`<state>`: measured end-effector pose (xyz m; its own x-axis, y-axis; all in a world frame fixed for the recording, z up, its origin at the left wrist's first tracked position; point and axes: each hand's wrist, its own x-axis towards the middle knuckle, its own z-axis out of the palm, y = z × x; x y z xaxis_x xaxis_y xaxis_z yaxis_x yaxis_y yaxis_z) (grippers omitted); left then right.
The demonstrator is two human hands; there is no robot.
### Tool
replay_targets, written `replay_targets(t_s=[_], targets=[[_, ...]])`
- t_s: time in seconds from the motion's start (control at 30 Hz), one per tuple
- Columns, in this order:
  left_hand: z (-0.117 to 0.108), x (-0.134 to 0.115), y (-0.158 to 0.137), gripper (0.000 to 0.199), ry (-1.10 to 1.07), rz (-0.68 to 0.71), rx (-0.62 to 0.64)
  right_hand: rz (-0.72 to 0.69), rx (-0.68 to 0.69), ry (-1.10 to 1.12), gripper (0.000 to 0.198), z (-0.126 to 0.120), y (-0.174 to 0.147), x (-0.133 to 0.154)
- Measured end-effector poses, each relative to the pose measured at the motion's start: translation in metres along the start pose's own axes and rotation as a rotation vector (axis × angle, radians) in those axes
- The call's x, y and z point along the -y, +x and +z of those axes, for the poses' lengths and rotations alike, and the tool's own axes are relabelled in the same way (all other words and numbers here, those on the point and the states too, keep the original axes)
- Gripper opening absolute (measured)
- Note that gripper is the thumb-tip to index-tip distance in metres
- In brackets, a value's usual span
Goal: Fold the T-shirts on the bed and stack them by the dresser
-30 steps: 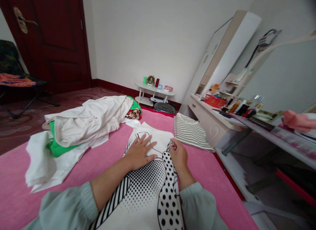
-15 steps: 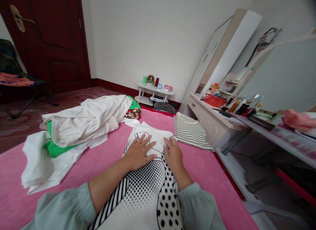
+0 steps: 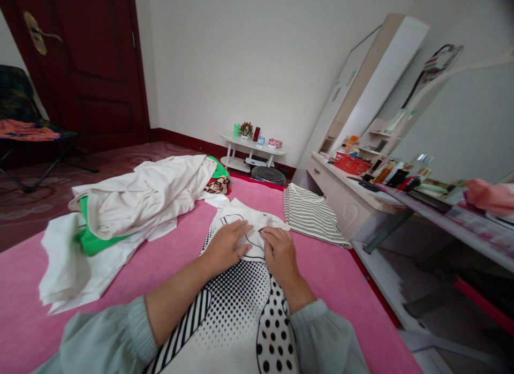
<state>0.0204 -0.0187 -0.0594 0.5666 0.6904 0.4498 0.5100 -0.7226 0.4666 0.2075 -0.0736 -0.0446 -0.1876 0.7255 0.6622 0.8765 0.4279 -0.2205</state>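
Observation:
A white garment with black dots, stripes and curved lines lies lengthwise in front of me, its near end running out of view. My left hand rests palm down on its upper part, fingers slightly bent and thumb apart. On the garment's right edge, my right hand has its fingers curled into the cloth, which rumples around the fingertips. Beyond both hands, the white far end of the garment is loosely creased. To the right lies a folded striped shirt, apart from my right hand.
A heap of white clothes with green cloth lies left on the pink bed cover. A dressing table with a red basket and bottles stands right. A low shelf stands beyond; a folding chair far left.
My left hand's spread fingers have drawn in and bent. My right fingers have curled inward over the cloth's edge. The garment's far end has become more rumpled.

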Motion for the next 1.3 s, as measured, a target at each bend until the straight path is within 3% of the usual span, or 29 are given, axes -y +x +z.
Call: replay_targets(t_s=[0.13,0.3,0.53,0.63,0.8,1.0,1.07,1.13,1.3], targets=[[0.000,0.002,0.007,0.056,-0.149,0.037,-0.136,-0.073,0.015,0.089,0.026,-0.001,0.000,0.006],[0.000,0.001,0.009,0.066,-0.175,0.053,-0.111,-0.102,0.078,0.158,0.027,0.001,-0.001,0.008],[-0.006,-0.002,0.007,0.020,-0.088,-0.067,-0.113,0.034,-0.020,0.249,0.038,0.000,-0.002,0.007],[-0.010,-0.005,0.007,0.003,-0.092,-0.069,-0.146,0.030,-0.031,0.214,0.045,-0.002,0.000,0.008],[-0.013,-0.009,0.006,0.008,-0.110,0.021,-0.259,0.015,0.071,0.123,0.063,-0.003,0.004,0.013],[-0.019,-0.020,0.005,0.016,-0.058,0.145,-0.312,0.024,0.081,0.173,0.038,-0.004,0.006,0.017],[-0.022,-0.025,0.004,0.031,-0.055,0.141,-0.327,0.101,0.037,0.268,0.030,-0.004,0.009,0.018],[-0.024,-0.029,0.004,0.044,-0.051,0.103,-0.348,0.280,-0.045,0.409,0.024,-0.002,0.012,0.016],[-0.025,-0.030,0.004,0.042,-0.043,0.053,-0.433,0.738,-0.327,0.911,0.028,0.005,0.020,-0.010]])
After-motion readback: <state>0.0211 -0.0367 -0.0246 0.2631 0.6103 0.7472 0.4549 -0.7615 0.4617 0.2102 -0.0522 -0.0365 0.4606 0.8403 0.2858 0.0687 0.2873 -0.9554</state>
